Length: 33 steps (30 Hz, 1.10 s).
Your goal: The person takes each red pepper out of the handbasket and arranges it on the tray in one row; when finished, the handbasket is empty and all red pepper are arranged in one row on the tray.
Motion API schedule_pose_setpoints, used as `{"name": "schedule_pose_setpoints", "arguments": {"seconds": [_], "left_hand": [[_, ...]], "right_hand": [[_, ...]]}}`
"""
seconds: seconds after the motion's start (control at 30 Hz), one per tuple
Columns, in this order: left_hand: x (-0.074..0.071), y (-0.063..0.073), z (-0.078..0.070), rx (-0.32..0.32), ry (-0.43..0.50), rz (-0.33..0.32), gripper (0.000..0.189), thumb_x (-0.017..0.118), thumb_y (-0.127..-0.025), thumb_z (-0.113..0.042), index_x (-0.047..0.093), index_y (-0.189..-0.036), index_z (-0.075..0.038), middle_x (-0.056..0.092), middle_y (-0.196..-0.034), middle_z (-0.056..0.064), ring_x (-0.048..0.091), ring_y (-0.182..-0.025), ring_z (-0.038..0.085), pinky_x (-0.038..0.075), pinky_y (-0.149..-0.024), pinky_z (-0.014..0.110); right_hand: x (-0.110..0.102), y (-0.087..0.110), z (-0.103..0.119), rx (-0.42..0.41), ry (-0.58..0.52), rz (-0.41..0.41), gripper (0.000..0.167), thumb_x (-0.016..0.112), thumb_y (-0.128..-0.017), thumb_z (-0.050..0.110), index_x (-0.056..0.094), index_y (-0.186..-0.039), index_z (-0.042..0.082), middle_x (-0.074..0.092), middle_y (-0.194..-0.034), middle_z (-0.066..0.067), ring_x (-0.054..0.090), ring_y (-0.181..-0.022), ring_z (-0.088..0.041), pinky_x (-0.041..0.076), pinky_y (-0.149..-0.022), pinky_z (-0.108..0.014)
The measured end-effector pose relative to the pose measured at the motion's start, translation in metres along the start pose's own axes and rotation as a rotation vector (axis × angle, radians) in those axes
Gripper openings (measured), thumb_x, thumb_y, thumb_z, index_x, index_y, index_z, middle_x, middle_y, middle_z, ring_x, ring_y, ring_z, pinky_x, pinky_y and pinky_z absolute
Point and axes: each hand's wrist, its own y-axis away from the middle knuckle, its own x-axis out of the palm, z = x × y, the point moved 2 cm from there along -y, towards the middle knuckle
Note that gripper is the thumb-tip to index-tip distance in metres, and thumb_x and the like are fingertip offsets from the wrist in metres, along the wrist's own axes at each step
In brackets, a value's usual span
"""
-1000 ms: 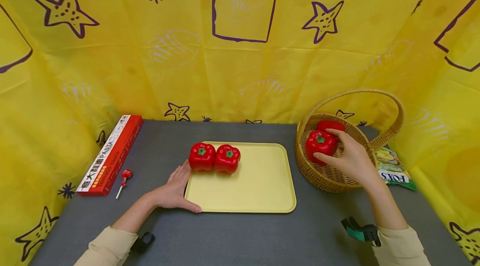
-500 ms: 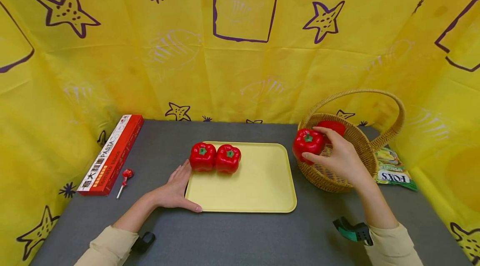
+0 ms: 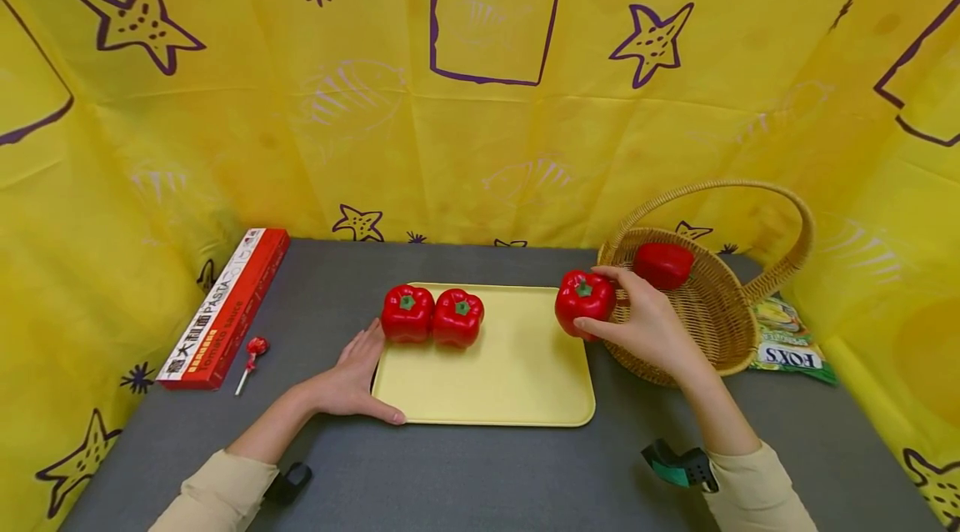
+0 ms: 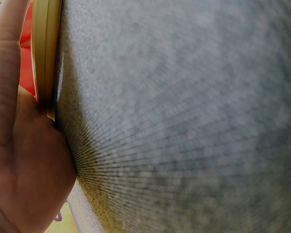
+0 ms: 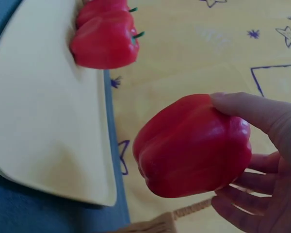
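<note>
My right hand (image 3: 647, 322) holds a red bell pepper (image 3: 577, 308) between thumb and fingers, over the right edge of the yellow tray (image 3: 495, 386). In the right wrist view this pepper (image 5: 194, 150) hangs in the air, its stem end hidden. Two more red bell peppers, one at the corner (image 3: 407, 315) and one beside it (image 3: 458, 320), stand side by side at the tray's back left. My left hand (image 3: 348, 380) rests against the tray's left side, fingers extended along it and thumb at the front corner. The left wrist view shows its palm close to the tray rim (image 4: 46, 53).
A wicker basket (image 3: 723, 311) with a tall handle stands at right, holding another red object (image 3: 663, 265). Behind it lies a green FOX'S packet (image 3: 787, 340). At left are a red pasta box (image 3: 225, 311) and a lollipop (image 3: 253, 357). A yellow patterned cloth (image 3: 480, 140) surrounds the table.
My right hand has lifted the bell pepper out of the basket and carried it left to the tray's right edge. The left hand has stayed at the tray.
</note>
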Motion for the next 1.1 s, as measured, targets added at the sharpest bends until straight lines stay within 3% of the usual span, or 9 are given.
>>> {"name": "schedule_pose_setpoints", "arguments": {"seconds": [0.53, 0.8, 1.1], "left_hand": [[0.0, 0.0, -0.001, 0.014, 0.009, -0.006, 0.134, 0.081, -0.067, -0.059, -0.003, -0.154, 0.0, -0.005, -0.16, 0.024, -0.008, -0.145, 0.041, -0.002, -0.11, 0.062], [0.0, 0.0, -0.001, 0.008, 0.0, -0.003, 0.135, 0.08, -0.067, -0.06, -0.004, -0.154, 0.0, -0.006, -0.16, 0.023, -0.009, -0.145, 0.04, -0.002, -0.11, 0.061], [-0.001, 0.0, -0.001, 0.004, 0.003, -0.002, 0.136, 0.08, -0.066, -0.062, -0.003, -0.154, -0.001, -0.006, -0.16, 0.023, -0.008, -0.145, 0.04, -0.002, -0.111, 0.061]], "right_hand": [[0.039, -0.002, -0.005, -0.009, -0.147, 0.072, 0.072, 0.087, -0.074, 0.03, 0.051, -0.133, 0.006, 0.06, -0.122, -0.014, 0.064, -0.1, -0.029, 0.054, -0.083, -0.047], [0.055, -0.004, -0.006, 0.011, -0.2, 0.095, 0.074, 0.087, -0.073, 0.028, 0.051, -0.133, 0.004, 0.058, -0.125, -0.016, 0.062, -0.106, -0.036, 0.052, -0.087, -0.05], [0.071, -0.008, -0.003, 0.011, -0.219, 0.106, 0.073, 0.087, -0.074, 0.027, 0.05, -0.134, 0.007, 0.059, -0.128, -0.012, 0.059, -0.115, -0.031, 0.049, -0.094, -0.047]]}}
